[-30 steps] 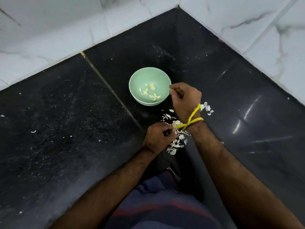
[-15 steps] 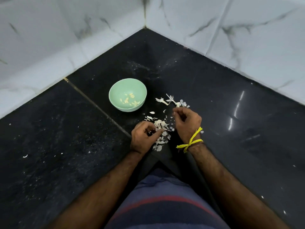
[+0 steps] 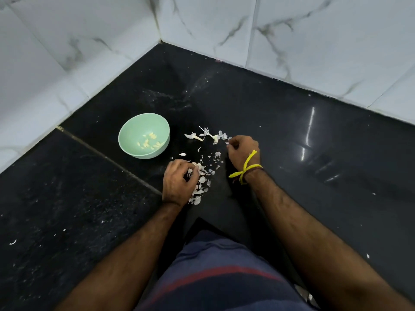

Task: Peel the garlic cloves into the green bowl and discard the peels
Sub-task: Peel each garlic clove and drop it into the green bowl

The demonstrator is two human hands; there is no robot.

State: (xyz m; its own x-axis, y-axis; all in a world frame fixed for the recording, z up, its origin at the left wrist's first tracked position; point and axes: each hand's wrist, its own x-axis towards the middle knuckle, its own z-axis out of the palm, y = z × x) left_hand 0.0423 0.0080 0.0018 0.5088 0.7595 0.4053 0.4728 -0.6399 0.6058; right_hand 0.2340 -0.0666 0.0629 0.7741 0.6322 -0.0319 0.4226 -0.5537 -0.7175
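Observation:
The green bowl [image 3: 128,130] stands on the black counter with several peeled garlic cloves [image 3: 150,142] inside. To its right lies a scatter of white garlic peels [image 3: 203,181], with stalk pieces [image 3: 205,134] farther back. My left hand [image 3: 177,184] sits at the near left of the peel pile, fingers curled around some peels. My right hand [image 3: 243,150], with a yellow thread on its wrist, is right of the pile, and its curled fingertips pinch a small peel beside the stalk pieces.
White marble-patterned wall tiles [image 3: 314,41] meet in a corner behind the black counter [image 3: 292,153]. A seam [image 3: 107,154] runs diagonally across the counter near the bowl. Small white flecks dot the left slab. My striped clothing [image 3: 220,277] fills the bottom edge.
My right hand has drawn back from the bowl's rim to the peels on the right. The left hand stays at the pile. The view has shifted, so the bowl now appears farther left.

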